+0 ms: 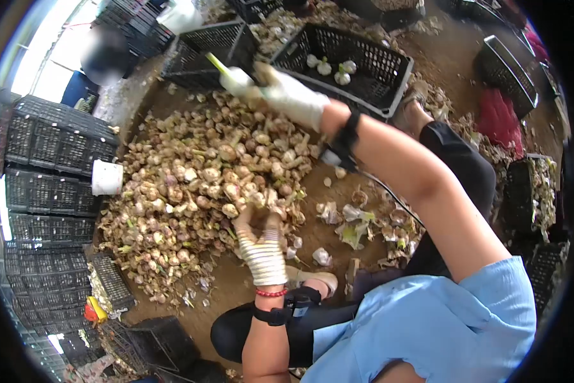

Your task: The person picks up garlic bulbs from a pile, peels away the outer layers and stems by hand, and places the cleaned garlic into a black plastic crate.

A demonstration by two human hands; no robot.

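A large heap of unpeeled garlic bulbs [191, 185], brownish with dry stems, lies on the ground. My left hand [261, 249], in a striped white glove with brown-stained fingers, reaches into the near edge of the heap. Its thumb and fingers are bent but apart, touching bulbs there. Beyond the heap, near the crates, is my right hand [290, 96] in a white glove, smeared by motion. Closed in it is what appears to be a pale garlic bulb [236, 81] with a green stem. Several clean white bulbs [341, 73] lie in a black crate [370, 54].
Another black crate [204, 57] stands beside that one. Stacked black crates [50, 191] line the left side, with a white tub [107, 177] by the heap. Peeled skins [354, 230] litter the ground near my legs. A red mesh sack [499, 121] lies at right.
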